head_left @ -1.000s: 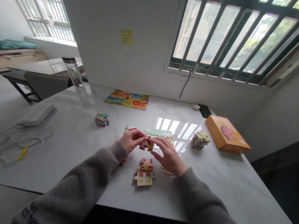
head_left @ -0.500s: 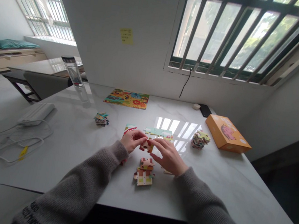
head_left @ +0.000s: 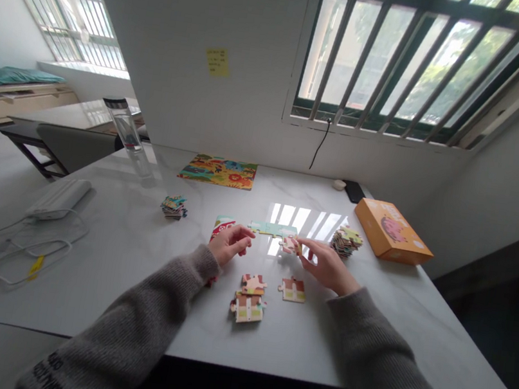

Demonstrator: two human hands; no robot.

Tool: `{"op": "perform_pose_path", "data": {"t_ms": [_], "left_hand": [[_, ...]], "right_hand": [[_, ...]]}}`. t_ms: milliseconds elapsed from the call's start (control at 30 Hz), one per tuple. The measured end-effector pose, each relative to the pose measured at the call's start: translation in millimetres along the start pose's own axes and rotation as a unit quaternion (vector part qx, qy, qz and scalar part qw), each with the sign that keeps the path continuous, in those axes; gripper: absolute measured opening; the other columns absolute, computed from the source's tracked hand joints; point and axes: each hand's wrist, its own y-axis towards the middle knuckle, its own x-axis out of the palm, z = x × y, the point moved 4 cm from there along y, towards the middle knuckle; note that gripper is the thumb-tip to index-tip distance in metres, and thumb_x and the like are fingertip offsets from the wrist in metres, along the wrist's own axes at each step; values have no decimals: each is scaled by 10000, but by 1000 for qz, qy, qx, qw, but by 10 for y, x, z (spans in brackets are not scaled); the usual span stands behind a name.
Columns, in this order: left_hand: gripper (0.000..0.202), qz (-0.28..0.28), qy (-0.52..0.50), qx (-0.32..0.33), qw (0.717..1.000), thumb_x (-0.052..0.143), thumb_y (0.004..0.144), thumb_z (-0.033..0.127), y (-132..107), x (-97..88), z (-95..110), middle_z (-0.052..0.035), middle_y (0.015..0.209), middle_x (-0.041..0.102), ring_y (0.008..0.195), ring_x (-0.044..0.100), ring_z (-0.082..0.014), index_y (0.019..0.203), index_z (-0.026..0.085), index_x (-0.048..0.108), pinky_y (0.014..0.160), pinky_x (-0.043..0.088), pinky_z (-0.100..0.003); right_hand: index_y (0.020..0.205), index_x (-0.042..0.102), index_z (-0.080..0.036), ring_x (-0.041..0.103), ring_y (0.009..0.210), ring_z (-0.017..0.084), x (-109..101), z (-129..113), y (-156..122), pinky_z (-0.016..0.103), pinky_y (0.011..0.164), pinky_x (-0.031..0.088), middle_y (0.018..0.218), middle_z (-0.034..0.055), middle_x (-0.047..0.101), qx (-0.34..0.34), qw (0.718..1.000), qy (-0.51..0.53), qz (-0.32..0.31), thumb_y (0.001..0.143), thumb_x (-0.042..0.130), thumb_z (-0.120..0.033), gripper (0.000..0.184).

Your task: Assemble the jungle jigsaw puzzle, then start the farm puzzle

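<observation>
My right hand (head_left: 329,267) pinches a small pinkish puzzle piece (head_left: 291,245) just above the white marble table (head_left: 134,247), next to a pale green strip of joined pieces (head_left: 274,229). My left hand (head_left: 230,243) hovers with its fingers loosely curled and nothing visible in them, beside a red piece (head_left: 222,226). Below the hands lie a small cluster of joined pieces (head_left: 248,299) and a single piece (head_left: 293,288). A stack of loose pieces (head_left: 347,241) stands just right of my right hand.
An orange puzzle box (head_left: 393,231) lies at the right and a smaller stack of pieces (head_left: 174,206) at the left. A finished colourful puzzle (head_left: 219,171), a clear bottle (head_left: 126,126) and a dark phone (head_left: 355,192) sit at the back. A white box with cables (head_left: 56,200) lies far left.
The hands, together on one piece before, have parted. My right hand moved right and up with a piece, uncovering a single piece on the table. My left hand stayed in place.
</observation>
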Motion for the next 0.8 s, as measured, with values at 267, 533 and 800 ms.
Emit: {"op": "perform_pose_path", "data": {"t_ms": [267,533,800], "left_hand": [[352,-38,42,-17,998,686,839,448,-13,14,-94,-19,787,629,611,589,-107,1010,144,644,601,502,-246],[336,-66,100,-20,993,644,870,431,-41,40,-111,-30,813,646,626,590,-114,1058,153,655,619,498,-255],[267,-100,221,-4,970,558,913,357,-15,131,-24,-44,904,690,752,630,-158,1062,187,699,731,513,-293]], "right_hand": [[1212,670,-203,685,969,235,69,-35,-86,353,879,540,1123,95,737,-26,997,-44,-60,855,579,-147,373],[1171,671,-221,635,1119,266,115,23,-125,423,969,520,1289,83,675,-39,996,-30,-72,886,559,-148,315],[1128,671,-219,629,1116,247,102,-2,-121,403,971,514,1240,98,667,-44,997,1,-61,884,557,-137,281]]}}
